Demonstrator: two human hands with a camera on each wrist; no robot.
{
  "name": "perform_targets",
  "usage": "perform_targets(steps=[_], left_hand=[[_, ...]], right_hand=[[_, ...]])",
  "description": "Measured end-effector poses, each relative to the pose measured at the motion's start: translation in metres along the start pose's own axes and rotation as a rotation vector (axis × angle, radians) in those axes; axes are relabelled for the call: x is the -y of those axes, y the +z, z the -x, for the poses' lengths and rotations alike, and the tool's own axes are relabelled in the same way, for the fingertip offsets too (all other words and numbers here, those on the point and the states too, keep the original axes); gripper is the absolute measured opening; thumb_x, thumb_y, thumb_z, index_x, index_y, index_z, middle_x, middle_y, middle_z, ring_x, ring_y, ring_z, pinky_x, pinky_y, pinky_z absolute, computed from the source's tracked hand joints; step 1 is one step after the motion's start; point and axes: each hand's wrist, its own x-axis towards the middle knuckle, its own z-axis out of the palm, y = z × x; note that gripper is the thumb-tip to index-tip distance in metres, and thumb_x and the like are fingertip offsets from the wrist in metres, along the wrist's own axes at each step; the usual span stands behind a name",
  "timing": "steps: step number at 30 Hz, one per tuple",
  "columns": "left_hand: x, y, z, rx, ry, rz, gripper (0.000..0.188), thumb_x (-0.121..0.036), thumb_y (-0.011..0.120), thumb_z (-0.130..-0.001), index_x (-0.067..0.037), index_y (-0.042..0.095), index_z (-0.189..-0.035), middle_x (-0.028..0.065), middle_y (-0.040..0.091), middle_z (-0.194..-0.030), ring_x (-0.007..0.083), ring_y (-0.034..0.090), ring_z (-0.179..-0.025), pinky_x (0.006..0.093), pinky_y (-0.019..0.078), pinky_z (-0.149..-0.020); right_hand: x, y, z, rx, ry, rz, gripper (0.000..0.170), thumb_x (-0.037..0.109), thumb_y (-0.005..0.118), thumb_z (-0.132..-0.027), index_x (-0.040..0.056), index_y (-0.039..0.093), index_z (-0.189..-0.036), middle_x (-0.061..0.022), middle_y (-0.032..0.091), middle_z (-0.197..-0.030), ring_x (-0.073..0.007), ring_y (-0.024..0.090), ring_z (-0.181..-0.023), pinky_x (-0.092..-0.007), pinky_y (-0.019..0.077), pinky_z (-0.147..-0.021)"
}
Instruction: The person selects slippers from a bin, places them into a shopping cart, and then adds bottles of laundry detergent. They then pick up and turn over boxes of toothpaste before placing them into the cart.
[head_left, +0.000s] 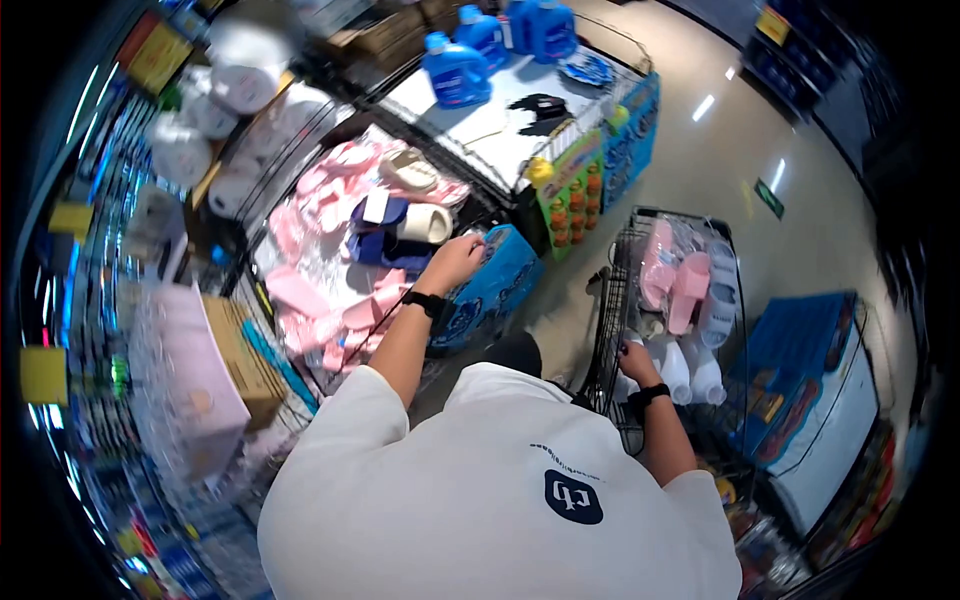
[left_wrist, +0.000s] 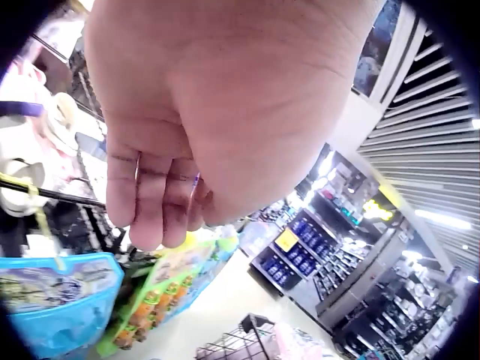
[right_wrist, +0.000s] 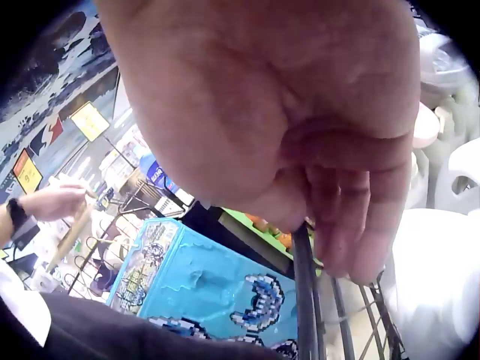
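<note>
My left hand [head_left: 455, 262] hangs over the edge of a display bin of slippers, beside its blue printed side panel [head_left: 497, 285]. In the left wrist view its fingers [left_wrist: 151, 202] are loosely bent and hold nothing. Nearest to it in the bin lie navy slippers [head_left: 380, 248] and a cream slipper [head_left: 425, 224], among pink ones [head_left: 295, 290]. My right hand [head_left: 638, 365] grips the side rim of a black wire shopping cart [head_left: 612, 300]; the dark bar [right_wrist: 303, 289] runs between thumb and fingers. The cart carries pink slippers [head_left: 690, 290], grey slippers [head_left: 718, 310] and white bottles [head_left: 705, 370].
A second bin with blue detergent jugs [head_left: 455, 75] stands ahead of the slipper bin. Shelves with white rolls [head_left: 240, 75] line the left. Right of the cart is another low white-topped bin [head_left: 835, 430]. Shiny aisle floor [head_left: 690, 130] stretches ahead.
</note>
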Motion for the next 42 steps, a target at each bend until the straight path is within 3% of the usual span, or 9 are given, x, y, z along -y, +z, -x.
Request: perform_targets(steps=[5, 11, 12, 13, 17, 21, 24, 28, 42], left_hand=[[0.109, 0.01, 0.118, 0.029, -0.323, 0.01, 0.026, -0.021, 0.054, -0.088, -0.001, 0.063, -0.102, 0.0197, 0.067, -0.082, 0.0316, 0.066, -0.075, 0.041, 0.051, -0.071], [0.172, 0.018, 0.224, -0.111, -0.458, 0.154, 0.023, -0.017, 0.055, -0.09, 0.001, 0.062, -0.102, 0.0097, 0.065, -0.076, 0.0176, 0.063, -0.068, 0.0313, 0.0497, -0.064], [0.184, 0.02, 0.234, -0.192, -0.393, 0.157, 0.021, -0.015, 0.055, -0.09, 0.001, 0.063, -0.101, 0.0099, 0.064, -0.076, 0.0181, 0.063, -0.069, 0.0313, 0.0494, -0.065], [0.179, 0.012, 0.243, -0.261, -0.435, 0.227, 0.019, -0.014, 0.055, -0.09, 0.0, 0.063, -0.1, 0.0098, 0.064, -0.076, 0.0177, 0.063, -0.069, 0.0314, 0.0491, -0.065], [0.177, -0.013, 0.265, -0.444, -0.506, 0.309, 0.015, -0.014, 0.056, -0.088, -0.003, 0.064, -0.094, 0.0161, 0.066, -0.081, 0.0294, 0.065, -0.075, 0.0375, 0.0496, -0.067], [0.176, -0.015, 0.272, -0.563, -0.309, 0.114, 0.014, -0.013, 0.057, -0.087, -0.003, 0.066, -0.093, 0.0155, 0.068, -0.086, 0.0313, 0.066, -0.077, 0.0391, 0.0522, -0.07], [0.173, -0.024, 0.266, -0.653, -0.223, 0.105, 0.012, -0.01, 0.057, -0.087, -0.004, 0.066, -0.093, 0.0153, 0.067, -0.088, 0.0328, 0.064, -0.081, 0.0391, 0.0511, -0.071], [0.188, -0.027, 0.251, -0.778, -0.265, -0.108, 0.008, -0.006, 0.056, -0.084, -0.005, 0.062, -0.09, 0.0111, 0.061, -0.077, 0.0327, 0.057, -0.074, 0.0429, 0.0451, -0.069], [0.203, -0.001, 0.222, -0.717, -0.549, -0.076, 0.017, -0.014, 0.05, -0.088, -0.004, 0.061, -0.08, 0.0151, 0.064, -0.081, 0.0357, 0.06, -0.08, 0.0455, 0.0462, -0.071]], right_hand=[[-0.01, 0.019, -0.008, 0.008, 0.154, -0.274, 0.03, 0.01, 0.057, -0.086, -0.0033, 0.059, -0.114, -0.0145, 0.064, -0.074, -0.0221, 0.064, -0.058, -0.0362, 0.0526, -0.046], [-0.122, 0.09, -0.054, -0.097, 0.059, -0.095, 0.033, 0.004, 0.055, -0.084, -0.0019, 0.057, -0.116, -0.0143, 0.064, -0.072, -0.023, 0.063, -0.056, -0.0369, 0.0495, -0.046], [-0.122, 0.092, -0.061, -0.136, 0.102, -0.136, 0.033, 0.003, 0.053, -0.085, -0.0013, 0.057, -0.117, -0.0147, 0.064, -0.072, -0.023, 0.062, -0.054, -0.0371, 0.0486, -0.046], [-0.053, 0.06, -0.032, -0.078, 0.274, -0.07, 0.04, 0.005, 0.054, -0.081, -0.0054, 0.055, -0.119, -0.0289, 0.064, -0.1, -0.0423, 0.061, -0.094, -0.046, 0.0482, -0.08], [-0.017, 0.073, -0.01, -0.24, 0.317, -0.051, 0.044, 0.016, 0.049, -0.091, -0.0054, 0.043, -0.129, -0.0319, 0.06, -0.107, -0.0445, 0.058, -0.103, -0.0448, 0.0462, -0.086], [-0.037, 0.115, 0.008, -0.33, 0.616, -0.358, 0.055, 0.044, 0.05, -0.094, -0.0059, 0.053, -0.116, -0.0303, 0.061, -0.105, -0.0439, 0.057, -0.101, -0.0446, 0.0445, -0.088], [-0.073, 0.157, 0.037, -0.506, 0.345, -0.181, 0.045, 0.04, 0.065, -0.083, -0.0043, 0.063, -0.094, -0.0159, 0.065, -0.078, -0.0296, 0.062, -0.072, -0.0392, 0.049, -0.067], [0.006, 0.136, 0.071, -0.373, 0.628, 0.121, 0.038, 0.033, 0.069, -0.079, -0.0033, 0.067, -0.089, -0.0243, 0.067, -0.091, -0.0393, 0.065, -0.089, -0.0462, 0.0495, -0.078], [-0.006, 0.124, 0.054, -0.536, 0.483, 0.262, 0.034, 0.027, 0.07, -0.079, -0.0066, 0.068, -0.078, -0.0255, 0.065, -0.076, -0.0425, 0.063, -0.074, -0.0479, 0.049, -0.069]])
